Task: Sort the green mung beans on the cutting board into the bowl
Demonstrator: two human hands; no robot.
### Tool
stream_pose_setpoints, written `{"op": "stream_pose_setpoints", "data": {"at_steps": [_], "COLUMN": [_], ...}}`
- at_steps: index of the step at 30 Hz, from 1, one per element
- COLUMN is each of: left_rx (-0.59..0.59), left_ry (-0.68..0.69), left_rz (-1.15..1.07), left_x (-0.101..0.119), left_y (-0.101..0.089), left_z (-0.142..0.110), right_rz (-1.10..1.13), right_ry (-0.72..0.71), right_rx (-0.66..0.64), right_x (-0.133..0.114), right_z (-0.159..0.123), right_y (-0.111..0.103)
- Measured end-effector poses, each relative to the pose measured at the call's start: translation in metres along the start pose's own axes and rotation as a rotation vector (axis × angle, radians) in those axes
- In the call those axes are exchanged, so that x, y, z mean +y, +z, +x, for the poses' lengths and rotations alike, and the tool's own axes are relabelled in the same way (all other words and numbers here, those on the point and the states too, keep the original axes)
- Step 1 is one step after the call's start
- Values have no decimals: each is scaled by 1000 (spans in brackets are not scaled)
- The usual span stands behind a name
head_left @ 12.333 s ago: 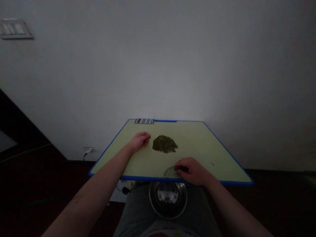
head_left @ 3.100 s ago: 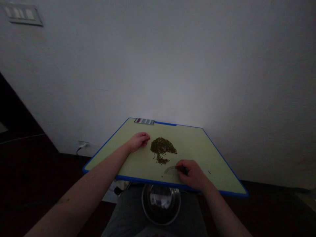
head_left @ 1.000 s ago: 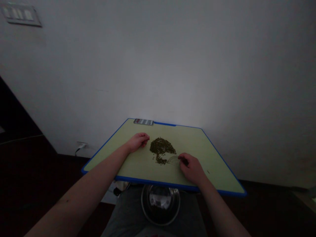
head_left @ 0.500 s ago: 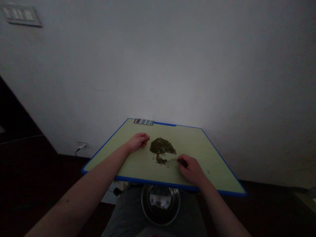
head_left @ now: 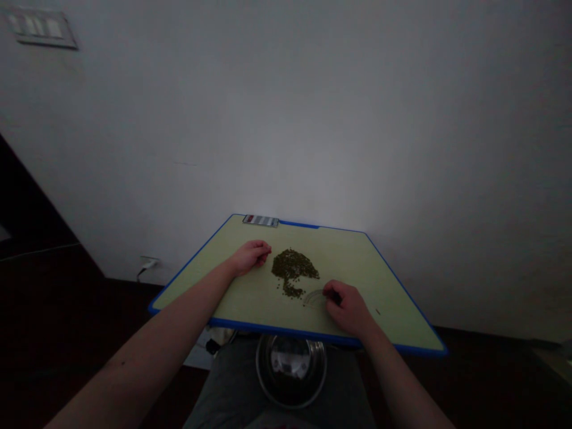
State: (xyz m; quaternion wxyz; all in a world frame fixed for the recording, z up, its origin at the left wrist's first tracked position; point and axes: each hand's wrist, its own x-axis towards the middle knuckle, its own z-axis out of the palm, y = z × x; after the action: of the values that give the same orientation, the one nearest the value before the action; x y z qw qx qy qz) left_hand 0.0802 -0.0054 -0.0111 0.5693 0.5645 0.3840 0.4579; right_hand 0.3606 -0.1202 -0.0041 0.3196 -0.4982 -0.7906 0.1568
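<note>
A pile of small greenish-brown beans or seeds [head_left: 292, 264] lies on the pale yellow tabletop [head_left: 259, 301], with a thin curved tail of them trailing toward me. To the right of that tail, my right hand [head_left: 346, 304] is closed on a clear protractor [head_left: 313, 297], whose curved edge lies flat on the surface facing the pile. My left hand [head_left: 252, 256] rests left of the pile, apart from it, fingers curled and pinched together. Whether anything is between them is hidden.
A phone [head_left: 261, 221] lies at the table's far left corner. Blue edging [head_left: 286, 330] borders the table. Below the near edge a shiny metal bowl [head_left: 291, 370] sits on my lap. A small dark sliver [head_left: 378, 311] lies at right. The wall [head_left: 304, 119] stands behind.
The right hand and protractor have shifted slightly to the right, leaving a small gap to the bean tail. My left hand and the pile look much the same.
</note>
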Motion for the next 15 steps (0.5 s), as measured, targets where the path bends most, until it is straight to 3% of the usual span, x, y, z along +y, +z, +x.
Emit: {"op": "stream_pose_setpoints", "data": {"at_steps": [15], "left_rx": [7], "left_ry": [-4], "left_rz": [-4], "left_x": [2], "left_y": [1], "left_z": [-1], "right_rz": [95], "right_ry": [-139], "right_rx": [-215], "right_x": [-6], "right_z": [-7], "right_y": [-5]}}
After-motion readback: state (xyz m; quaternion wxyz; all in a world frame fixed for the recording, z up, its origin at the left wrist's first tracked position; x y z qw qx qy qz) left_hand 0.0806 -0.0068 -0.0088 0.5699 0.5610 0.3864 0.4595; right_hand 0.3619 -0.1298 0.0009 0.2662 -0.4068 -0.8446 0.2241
